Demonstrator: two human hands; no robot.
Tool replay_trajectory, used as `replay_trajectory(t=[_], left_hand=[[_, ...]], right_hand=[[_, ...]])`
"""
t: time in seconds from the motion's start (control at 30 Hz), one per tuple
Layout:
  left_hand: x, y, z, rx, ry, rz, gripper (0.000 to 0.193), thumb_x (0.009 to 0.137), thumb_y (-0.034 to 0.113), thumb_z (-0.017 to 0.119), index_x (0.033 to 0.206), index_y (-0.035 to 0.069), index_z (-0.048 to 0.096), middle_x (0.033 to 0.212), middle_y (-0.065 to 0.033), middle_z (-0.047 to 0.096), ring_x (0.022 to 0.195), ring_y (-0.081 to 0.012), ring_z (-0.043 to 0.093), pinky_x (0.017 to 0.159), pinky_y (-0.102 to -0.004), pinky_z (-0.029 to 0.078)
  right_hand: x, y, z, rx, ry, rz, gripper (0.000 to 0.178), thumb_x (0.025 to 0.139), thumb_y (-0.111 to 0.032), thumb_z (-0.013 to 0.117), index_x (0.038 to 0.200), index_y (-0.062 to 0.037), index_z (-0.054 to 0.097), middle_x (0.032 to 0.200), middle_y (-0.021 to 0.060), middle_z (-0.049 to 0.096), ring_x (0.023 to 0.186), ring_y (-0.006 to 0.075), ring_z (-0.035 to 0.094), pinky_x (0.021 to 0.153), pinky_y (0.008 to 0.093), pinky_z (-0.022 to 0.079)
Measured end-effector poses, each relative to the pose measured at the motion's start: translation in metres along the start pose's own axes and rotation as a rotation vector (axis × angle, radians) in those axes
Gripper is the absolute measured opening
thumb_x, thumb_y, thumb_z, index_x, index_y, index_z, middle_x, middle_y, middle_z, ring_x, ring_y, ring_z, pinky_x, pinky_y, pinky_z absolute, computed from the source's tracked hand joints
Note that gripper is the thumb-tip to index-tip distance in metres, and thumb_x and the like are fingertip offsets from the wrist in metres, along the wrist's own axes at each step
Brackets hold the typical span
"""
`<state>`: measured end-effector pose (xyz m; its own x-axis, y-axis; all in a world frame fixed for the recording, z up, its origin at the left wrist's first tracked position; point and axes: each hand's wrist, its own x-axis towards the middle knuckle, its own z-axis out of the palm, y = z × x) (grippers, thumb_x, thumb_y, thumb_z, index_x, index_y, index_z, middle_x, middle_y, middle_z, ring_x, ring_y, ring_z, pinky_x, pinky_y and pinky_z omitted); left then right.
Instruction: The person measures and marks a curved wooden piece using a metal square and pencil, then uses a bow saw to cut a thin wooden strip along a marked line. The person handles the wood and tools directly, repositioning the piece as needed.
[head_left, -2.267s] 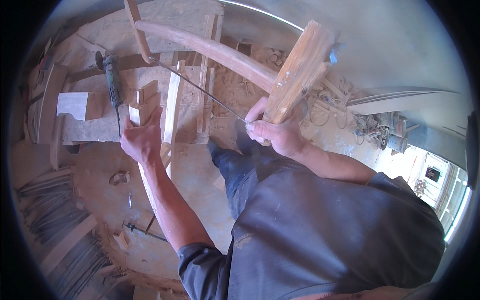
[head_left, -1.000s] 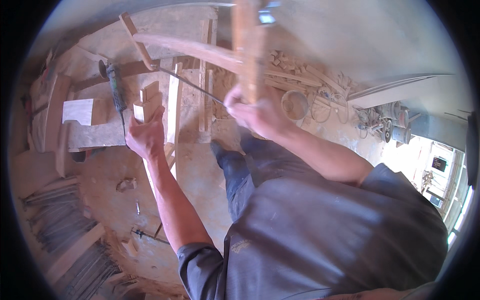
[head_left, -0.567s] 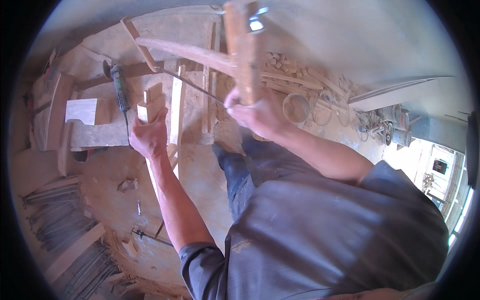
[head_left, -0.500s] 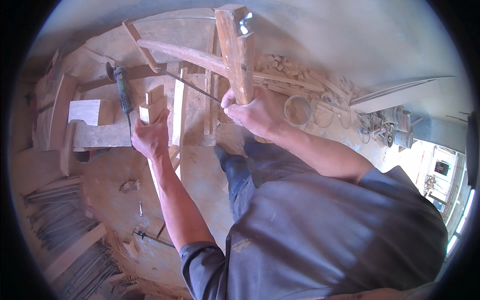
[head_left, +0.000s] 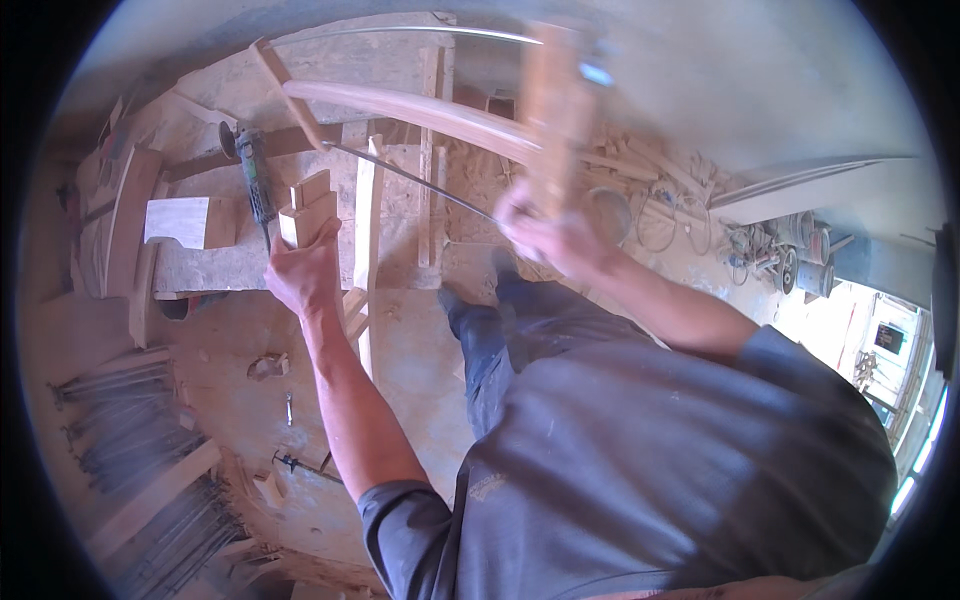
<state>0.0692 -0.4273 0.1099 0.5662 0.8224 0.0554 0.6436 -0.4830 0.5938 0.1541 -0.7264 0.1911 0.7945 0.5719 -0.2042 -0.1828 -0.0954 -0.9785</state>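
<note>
My right hand (head_left: 555,238) is closed around the near end of a wooden frame saw (head_left: 420,112), blurred by motion. The saw's thin blade slants from its far arm down to this hand, and a metal rod spans its top. My left hand (head_left: 303,278) wraps around a pale wooden piece (head_left: 312,212) with a stepped, narrower end pointing away from me. The blade's far end lies just beyond that stepped end; whether they touch I cannot tell. Left of the piece lies an angle grinder (head_left: 254,178) beside a pale wooden block (head_left: 188,222).
A dusty workbench (head_left: 205,275) stretches under the grinder and block. An upright wooden strip (head_left: 367,210) stands right of my left hand. Offcuts lie heaped on the far floor. Bar clamps (head_left: 130,425) are stacked at lower left, and a wrench (head_left: 290,408) lies on the floor.
My right hand has pulled the saw to the right and slightly toward me. My left hand and the wooden piece have stayed nearly still.
</note>
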Motion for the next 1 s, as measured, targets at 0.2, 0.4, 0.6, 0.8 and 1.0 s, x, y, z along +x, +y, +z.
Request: replay_trajectory(t=[0.2, 0.4, 0.6, 0.8, 1.0], left_hand=[[0.006, -0.003, -0.011, -0.02, -0.067, -0.025, 0.052, 0.064, 0.035, 0.091, 0.102, 0.003, 0.077, 0.093, -0.0166, 0.078, 0.084, -0.0324, 0.076, 0.08, -0.0415, 0.058], [0.008, -0.001, -0.007, -0.097, -0.084, -0.048, 0.049, 0.067, 0.029, 0.09, 0.107, 0.004, 0.077, 0.093, -0.0126, 0.078, 0.084, -0.0256, 0.075, 0.08, -0.038, 0.058], [0.029, -0.008, -0.013, -0.142, -0.175, -0.063, 0.041, 0.07, 0.021, 0.088, 0.105, 0.002, 0.077, 0.093, -0.0108, 0.078, 0.084, -0.0201, 0.073, 0.079, -0.035, 0.057], [0.055, -0.03, -0.008, -0.206, -0.258, -0.039, 0.041, 0.073, 0.018, 0.086, 0.107, -0.002, 0.075, 0.095, -0.0104, 0.077, 0.085, -0.0181, 0.072, 0.08, -0.0325, 0.056], [0.076, -0.055, -0.005, -0.219, -0.314, -0.025, 0.045, 0.073, 0.017, 0.086, 0.11, -0.003, 0.073, 0.098, -0.0104, 0.076, 0.087, -0.0185, 0.071, 0.081, -0.0325, 0.055]], right_hand=[[-0.03, -0.004, -0.023, 0.189, -0.068, 0.087, 0.006, 0.092, 0.003, 0.064, 0.094, 0.0001, 0.061, 0.075, 0.0064, 0.06, 0.061, 0.0102, 0.056, 0.051, 0.0246, 0.042], [0.023, 0.03, -0.025, 0.47, -0.091, 0.101, 0.012, 0.091, -0.001, 0.065, 0.101, -0.0019, 0.058, 0.067, 0.0054, 0.052, 0.057, 0.0145, 0.05, 0.061, 0.0379, 0.046], [0.051, 0.057, -0.055, 0.924, -0.138, 0.21, 0.01, 0.086, -0.007, 0.066, 0.095, -0.0099, 0.062, 0.058, -0.0002, 0.042, 0.055, 0.0149, 0.045, 0.065, 0.0409, 0.043], [0.06, 0.107, -0.072, 1.144, -0.11, 0.325, 0.011, 0.084, -0.011, 0.069, 0.092, -0.0183, 0.066, 0.057, -0.0044, 0.04, 0.053, 0.0119, 0.042, 0.062, 0.0356, 0.041], [0.047, 0.114, -0.086, 1.175, -0.128, 0.343, 0.008, 0.086, -0.012, 0.069, 0.094, -0.0141, 0.066, 0.056, -0.0035, 0.041, 0.052, 0.0124, 0.044, 0.062, 0.0377, 0.046]])
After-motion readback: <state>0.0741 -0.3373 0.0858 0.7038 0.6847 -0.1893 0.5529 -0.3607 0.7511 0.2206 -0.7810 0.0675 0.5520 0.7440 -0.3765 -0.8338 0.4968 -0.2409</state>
